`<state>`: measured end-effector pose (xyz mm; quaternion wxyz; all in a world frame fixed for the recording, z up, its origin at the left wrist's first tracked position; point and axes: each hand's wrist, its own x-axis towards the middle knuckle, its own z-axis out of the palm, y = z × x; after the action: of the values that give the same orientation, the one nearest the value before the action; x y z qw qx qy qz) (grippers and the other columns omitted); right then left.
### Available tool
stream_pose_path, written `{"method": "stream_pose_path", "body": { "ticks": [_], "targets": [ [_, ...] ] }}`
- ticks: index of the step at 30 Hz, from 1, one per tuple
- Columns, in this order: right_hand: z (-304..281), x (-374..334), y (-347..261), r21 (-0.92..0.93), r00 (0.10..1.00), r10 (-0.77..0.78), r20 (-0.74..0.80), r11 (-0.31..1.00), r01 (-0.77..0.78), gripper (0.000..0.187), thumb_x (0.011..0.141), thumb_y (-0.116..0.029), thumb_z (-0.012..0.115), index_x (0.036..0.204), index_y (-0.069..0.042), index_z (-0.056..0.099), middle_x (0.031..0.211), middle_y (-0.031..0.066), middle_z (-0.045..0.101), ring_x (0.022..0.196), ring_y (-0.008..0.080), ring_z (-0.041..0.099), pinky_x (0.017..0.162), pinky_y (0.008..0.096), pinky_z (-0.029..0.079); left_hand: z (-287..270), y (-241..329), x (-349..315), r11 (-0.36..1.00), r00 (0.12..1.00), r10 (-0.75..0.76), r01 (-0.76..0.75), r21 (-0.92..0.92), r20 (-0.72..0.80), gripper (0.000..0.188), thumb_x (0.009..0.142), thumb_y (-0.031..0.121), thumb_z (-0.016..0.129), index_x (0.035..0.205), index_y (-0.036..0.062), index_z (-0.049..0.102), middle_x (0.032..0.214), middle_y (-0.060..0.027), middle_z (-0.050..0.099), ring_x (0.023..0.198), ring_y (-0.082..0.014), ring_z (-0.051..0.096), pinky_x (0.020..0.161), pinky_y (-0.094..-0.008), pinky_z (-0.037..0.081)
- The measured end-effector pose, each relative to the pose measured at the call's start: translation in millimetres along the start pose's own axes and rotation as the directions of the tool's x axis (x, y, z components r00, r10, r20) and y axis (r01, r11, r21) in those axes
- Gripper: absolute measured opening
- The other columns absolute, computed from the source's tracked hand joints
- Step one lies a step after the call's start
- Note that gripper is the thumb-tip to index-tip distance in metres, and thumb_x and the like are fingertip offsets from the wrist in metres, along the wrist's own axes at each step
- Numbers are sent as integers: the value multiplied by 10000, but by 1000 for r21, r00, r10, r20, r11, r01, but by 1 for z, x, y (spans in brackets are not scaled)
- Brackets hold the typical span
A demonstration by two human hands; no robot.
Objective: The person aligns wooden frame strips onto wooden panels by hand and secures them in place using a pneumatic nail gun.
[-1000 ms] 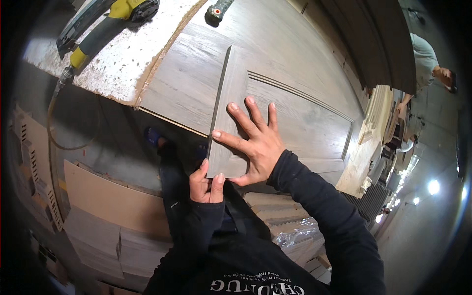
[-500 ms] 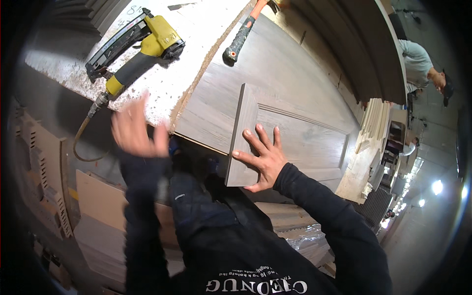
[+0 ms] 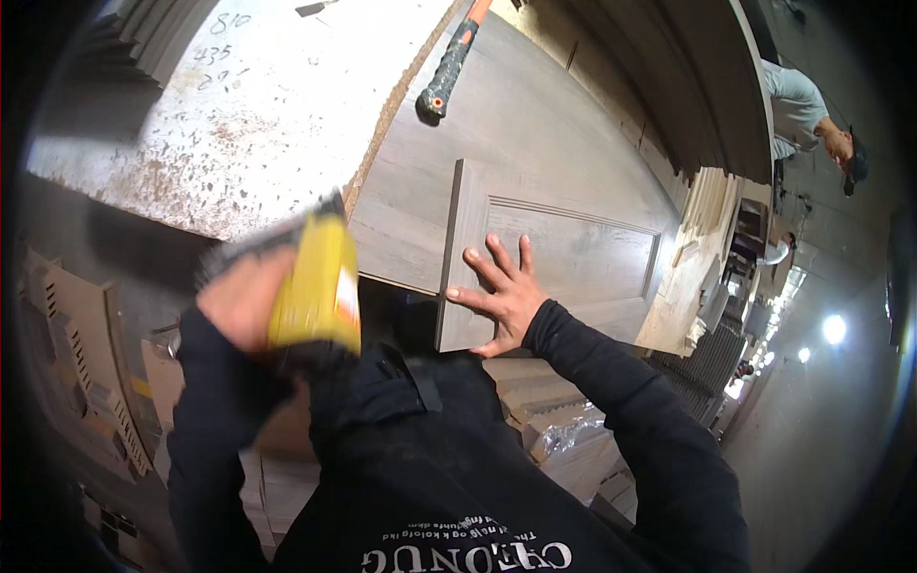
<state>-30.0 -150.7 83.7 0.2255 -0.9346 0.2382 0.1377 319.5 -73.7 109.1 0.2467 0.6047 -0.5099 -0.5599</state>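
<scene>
My left hand (image 3: 244, 304) grips a yellow and black nail gun (image 3: 320, 286), held up off the white board at the bench's near edge and smeared by motion. Its nose and handle are partly hidden by the hand and blur. My right hand (image 3: 504, 296) lies flat with fingers spread on a grey-brown wooden panel door (image 3: 564, 246) with a moulded frame. The thumb and fingers rest near the panel's left end piece. The panel lies on a larger grey-brown wood sheet (image 3: 401, 205), its near left corner sticking out past the sheet's edge.
A hammer (image 3: 449, 72) with a black and orange handle lies on the sheet. The speckled white board (image 3: 258, 124) covers the left of the bench. Wood strips (image 3: 712, 229) are stacked to the right. Another person (image 3: 802, 105) is at the far right.
My left hand, empty before, has taken hold of the nail gun and lifted it off the white board toward me. My right hand stays on the panel.
</scene>
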Motion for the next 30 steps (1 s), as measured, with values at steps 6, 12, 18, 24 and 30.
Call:
{"method": "stream_pose_path", "body": {
  "ticks": [6,12,18,24,30],
  "targets": [
    [11,1,0,58,996,-30,-84,998,35,860,485,-668,642,1265,-374,431,1414,118,251,1333,379,59,964,654,-63,30,-32,-39,909,931,122,34,-415,344,494,593,52,738,1049,4,552,929,-97,627,844,-151,613,742,-255,473],
    [17,2,4,12,991,-48,-122,999,50,817,501,-724,584,1227,-360,484,1389,152,283,1335,381,47,993,595,-110,72,-65,-18,826,884,296,-47,-561,362,385,577,138,694,920,2,582,807,-111,641,730,-224,646,668,-263,503],
    [18,4,6,8,986,-70,-149,997,72,812,518,-753,546,1219,-346,499,1365,177,308,1335,381,40,1002,566,-134,78,-80,-8,813,856,402,-171,-556,324,410,611,116,729,957,-12,550,784,-126,620,695,-206,632,617,-250,471],
    [20,3,7,7,986,-70,-150,997,72,825,522,-788,508,1220,-348,496,1366,178,304,1337,374,29,1001,559,-146,84,-83,-7,807,855,400,-159,-568,330,388,616,109,720,946,-16,559,792,-132,623,674,-230,624,598,-266,463],
    [19,4,7,-4,985,-78,-152,997,79,839,521,-796,498,1231,-350,485,1389,174,270,1340,366,23,1003,559,-145,88,-88,-9,827,846,411,-189,-530,339,407,613,123,726,955,-18,556,795,-131,624,679,-233,624,618,-255,454]
  ]
}}
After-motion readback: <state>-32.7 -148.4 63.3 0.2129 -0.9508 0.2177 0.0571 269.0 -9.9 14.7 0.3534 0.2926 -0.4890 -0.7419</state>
